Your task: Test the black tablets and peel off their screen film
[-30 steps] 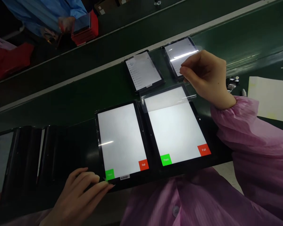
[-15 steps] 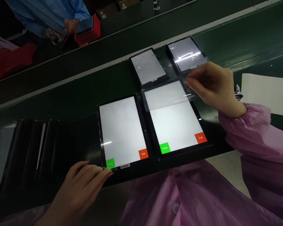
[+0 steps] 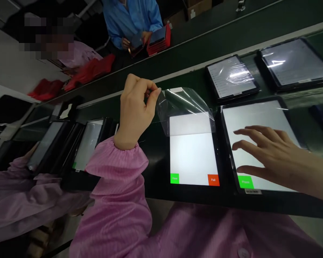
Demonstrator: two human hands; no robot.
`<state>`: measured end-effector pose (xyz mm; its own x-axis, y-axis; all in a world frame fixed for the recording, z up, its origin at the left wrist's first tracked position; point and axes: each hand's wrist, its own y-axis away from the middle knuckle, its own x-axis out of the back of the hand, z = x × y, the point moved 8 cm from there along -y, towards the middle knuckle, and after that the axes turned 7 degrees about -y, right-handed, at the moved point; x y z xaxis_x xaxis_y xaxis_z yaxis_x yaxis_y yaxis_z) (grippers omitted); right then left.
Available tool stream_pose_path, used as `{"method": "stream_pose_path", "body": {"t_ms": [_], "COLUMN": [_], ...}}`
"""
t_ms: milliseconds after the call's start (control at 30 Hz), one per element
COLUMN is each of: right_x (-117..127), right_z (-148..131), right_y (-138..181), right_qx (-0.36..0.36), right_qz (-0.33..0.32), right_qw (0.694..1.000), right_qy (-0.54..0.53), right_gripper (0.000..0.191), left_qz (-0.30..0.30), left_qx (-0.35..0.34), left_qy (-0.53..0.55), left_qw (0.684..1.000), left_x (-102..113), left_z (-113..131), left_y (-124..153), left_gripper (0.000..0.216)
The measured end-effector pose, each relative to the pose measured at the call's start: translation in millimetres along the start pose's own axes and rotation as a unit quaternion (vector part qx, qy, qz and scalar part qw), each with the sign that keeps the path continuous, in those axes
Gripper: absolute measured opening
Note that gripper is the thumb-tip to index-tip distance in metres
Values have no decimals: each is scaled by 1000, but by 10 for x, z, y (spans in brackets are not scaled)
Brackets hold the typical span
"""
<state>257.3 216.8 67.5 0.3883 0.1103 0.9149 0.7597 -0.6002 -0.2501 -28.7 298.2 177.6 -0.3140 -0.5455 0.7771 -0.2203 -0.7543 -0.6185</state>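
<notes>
My left hand (image 3: 136,107) is raised over the green belt and pinches a corner of a clear protective film (image 3: 184,104). The film curls up from the top of the middle tablet (image 3: 193,150), whose white screen shows a green Pass and a red Fail button. My right hand (image 3: 269,157) hovers flat, fingers spread, over the white screen of the right tablet (image 3: 258,118), close to its green Pass button. I cannot tell whether the fingertips touch the glass.
Two more lit tablets (image 3: 231,75) (image 3: 293,61) lie further back on the belt (image 3: 177,53). Dark tablets stand in a rack (image 3: 70,143) at left, where a co-worker's pink sleeve (image 3: 21,200) reaches. A person in blue (image 3: 131,18) handles red trays (image 3: 158,39) beyond.
The view swung left. My left hand left the tablet's lower corner and now lifts film from its top. My right hand let go of the other film and spread over the right screen.
</notes>
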Motion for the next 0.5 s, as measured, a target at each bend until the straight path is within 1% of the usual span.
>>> {"method": "stream_pose_path", "body": {"t_ms": [33, 100, 200, 300, 367, 433, 500], "right_x": [-47, -102, -109, -82, -22, 116, 284], "right_z": [28, 146, 514, 976, 1170, 1195, 1073], "right_y": [-84, -278, -591, -798, -851, -886, -931], "right_qx": [-1, -13, -65, -140, -179, -200, -211], "right_qz": [9, 10, -22, -77, -101, -86, -33], "right_qw": [1000, 999, 997, 986, 972, 966, 962], "right_qy": [23, 36, 26, -54, -113, -136, -168], "right_gripper": [52, 49, 50, 50, 53, 50, 45], "left_qz": [-4, -7, 0, 9, 14, 28, 39], "left_qx": [11, 26, 25, 17, 17, 34, 69], "left_qy": [9, 14, 4, -12, -16, -2, 42], "left_qw": [1000, 1000, 1000, 1000, 1000, 999, 996], "left_x": [-15, -6, 86, 203, 274, 352, 429], "left_z": [-45, -123, -222, -310, -344, -357, -360], "left_y": [-11, -12, 11, 65, 123, 197, 291], "left_gripper": [21, 19, 11, 6, 6, 8, 10]}}
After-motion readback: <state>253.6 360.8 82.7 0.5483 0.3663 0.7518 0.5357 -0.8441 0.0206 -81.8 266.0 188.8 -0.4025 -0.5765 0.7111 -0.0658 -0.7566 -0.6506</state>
